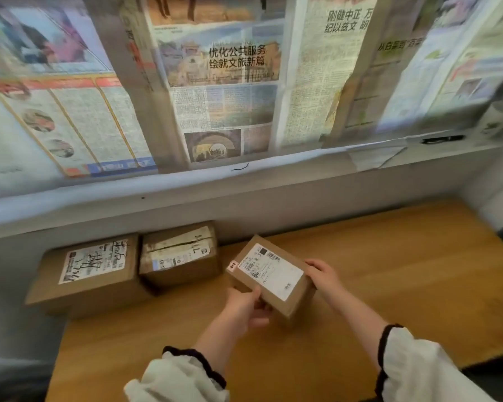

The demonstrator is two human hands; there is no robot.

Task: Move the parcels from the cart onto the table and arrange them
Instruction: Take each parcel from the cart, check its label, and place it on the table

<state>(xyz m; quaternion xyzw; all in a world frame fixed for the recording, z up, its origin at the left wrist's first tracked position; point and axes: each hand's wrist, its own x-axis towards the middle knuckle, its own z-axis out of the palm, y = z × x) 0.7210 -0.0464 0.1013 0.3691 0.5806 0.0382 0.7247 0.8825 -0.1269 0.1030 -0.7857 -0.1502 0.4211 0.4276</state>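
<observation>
Both hands, left (246, 310) and right (323, 274), grip clamped on the box (270, 275) mid-counter (404, 271); set down crooked, it'll probably miss the back-edge row.

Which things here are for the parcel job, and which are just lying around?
For the job: held parcel, gripped by left hand and right hand; big parcel and middle parcel by the wall; table.

Just lying around: newspapers, black cord, dark object on the ledge.

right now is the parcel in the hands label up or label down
Label up. The small parcel shows its white shipping label on the top face, held between the left hand and right hand.
</observation>
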